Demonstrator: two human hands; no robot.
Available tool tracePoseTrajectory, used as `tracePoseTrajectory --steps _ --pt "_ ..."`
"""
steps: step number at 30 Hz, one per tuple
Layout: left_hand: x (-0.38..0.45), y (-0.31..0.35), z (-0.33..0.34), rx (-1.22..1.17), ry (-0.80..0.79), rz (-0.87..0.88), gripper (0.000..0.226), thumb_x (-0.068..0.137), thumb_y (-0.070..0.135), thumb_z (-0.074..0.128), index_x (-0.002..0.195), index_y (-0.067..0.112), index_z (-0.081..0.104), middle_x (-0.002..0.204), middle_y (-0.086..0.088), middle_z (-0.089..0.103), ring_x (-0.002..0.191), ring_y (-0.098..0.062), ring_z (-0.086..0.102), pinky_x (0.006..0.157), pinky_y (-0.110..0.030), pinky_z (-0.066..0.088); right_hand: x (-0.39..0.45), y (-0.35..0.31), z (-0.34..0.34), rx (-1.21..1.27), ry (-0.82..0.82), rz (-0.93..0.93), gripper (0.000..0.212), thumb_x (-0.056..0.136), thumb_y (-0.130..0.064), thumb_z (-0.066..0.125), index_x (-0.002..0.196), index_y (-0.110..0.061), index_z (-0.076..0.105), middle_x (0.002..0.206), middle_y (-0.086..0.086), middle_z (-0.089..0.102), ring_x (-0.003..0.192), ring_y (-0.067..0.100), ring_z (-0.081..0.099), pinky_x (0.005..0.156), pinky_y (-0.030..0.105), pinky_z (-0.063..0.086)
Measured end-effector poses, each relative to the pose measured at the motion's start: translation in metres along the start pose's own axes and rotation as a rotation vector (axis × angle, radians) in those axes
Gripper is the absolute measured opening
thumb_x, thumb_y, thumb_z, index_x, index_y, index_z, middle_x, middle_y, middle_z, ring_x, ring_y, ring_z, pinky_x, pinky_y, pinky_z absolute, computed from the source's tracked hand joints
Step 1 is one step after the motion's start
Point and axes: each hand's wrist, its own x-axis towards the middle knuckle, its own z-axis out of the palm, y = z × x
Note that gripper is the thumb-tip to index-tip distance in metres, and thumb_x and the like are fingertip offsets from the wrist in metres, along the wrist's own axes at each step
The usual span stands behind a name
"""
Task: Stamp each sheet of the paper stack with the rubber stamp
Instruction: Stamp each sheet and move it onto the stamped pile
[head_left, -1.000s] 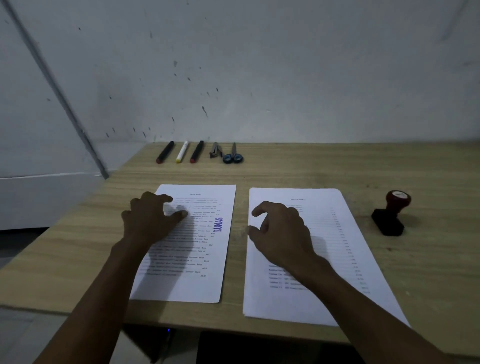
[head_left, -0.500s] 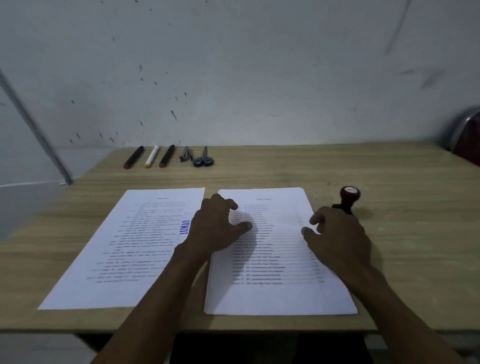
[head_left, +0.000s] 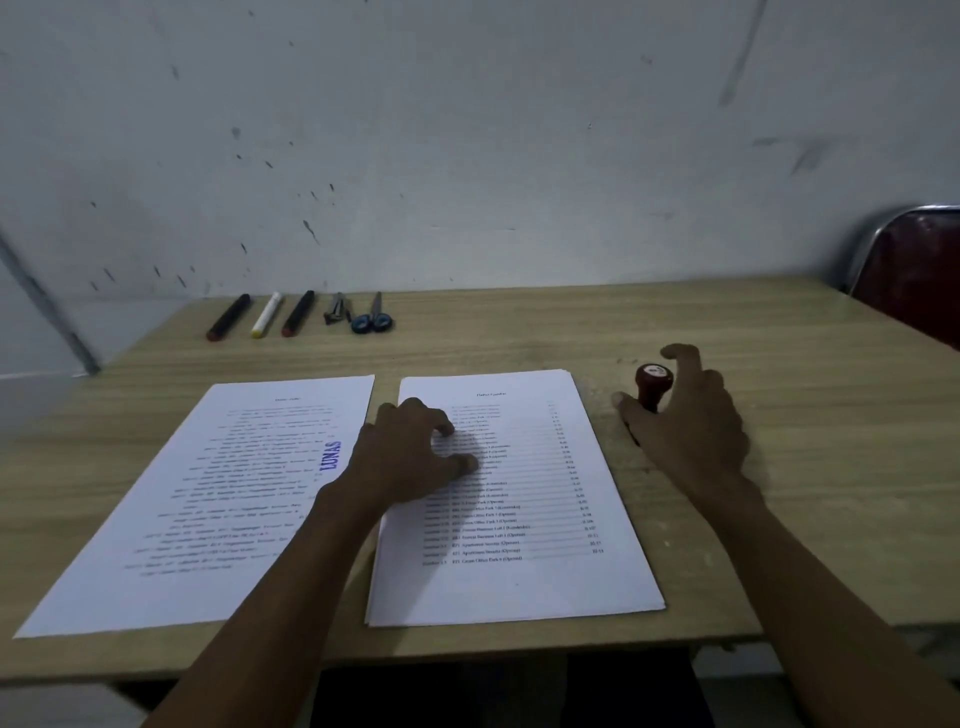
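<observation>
The paper stack (head_left: 519, 582) lies in front of me on the wooden table (head_left: 821, 493), its printed top sheet bearing no stamp mark. My left hand (head_left: 405, 457) rests on the stack's upper left part, bent fingertips pressing the top sheet. To the left lies a single sheet (head_left: 208, 499) with a blue "LUNAS" mark (head_left: 331, 455) near its right edge. The rubber stamp (head_left: 653, 383), with a dark red knob, stands upright just right of the stack. My right hand (head_left: 696, 431) arches around it, thumb at its left and fingers spread behind it, with a gap still visible.
Along the table's far edge lie three markers (head_left: 267, 314), a small dark metal tool (head_left: 336, 307) and blue-handled scissors (head_left: 371, 318). A dark red chair with a metal frame (head_left: 914, 270) stands at the far right. A white wall rises behind the table.
My left hand has moved from the stamped sheet onto the stack. My right hand has left the stack and travelled right to the stamp. The view has swung right.
</observation>
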Motion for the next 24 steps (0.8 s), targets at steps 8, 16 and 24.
tracePoseTrajectory --steps 8,16,24 --pt "0.0 0.004 -0.002 -0.054 0.07 0.065 0.06 0.075 0.064 0.064 0.104 0.012 0.062 0.115 -0.004 0.059 0.116 -0.027 0.051 0.095 -0.047 0.043 0.012 0.0 0.008 -0.094 0.036 -0.041 0.036 0.091 -0.041 0.061 0.113 -0.016 0.048 0.102 0.011 0.065 0.097 0.036 0.06 0.071 0.036 0.038" --pt "0.002 0.019 0.003 -0.14 0.112 0.154 0.054 0.077 0.053 0.069 0.119 0.019 0.061 0.126 -0.001 0.057 0.124 -0.02 0.045 0.103 -0.042 0.038 -0.002 -0.017 0.004 0.074 0.09 -0.213 0.024 0.093 -0.035 0.054 0.1 -0.021 0.036 0.08 -0.006 0.052 0.07 0.025 0.049 0.063 0.034 0.035" --pt "-0.001 0.044 0.02 -0.067 0.034 0.22 0.063 0.074 0.063 0.066 0.123 0.026 0.058 0.133 0.003 0.052 0.123 -0.02 0.043 0.099 -0.041 0.039 -0.024 -0.031 0.011 0.038 -0.055 -0.404 0.01 0.091 -0.031 0.051 0.088 -0.024 0.044 0.064 -0.009 0.056 0.057 0.015 0.054 0.05 0.029 0.037"
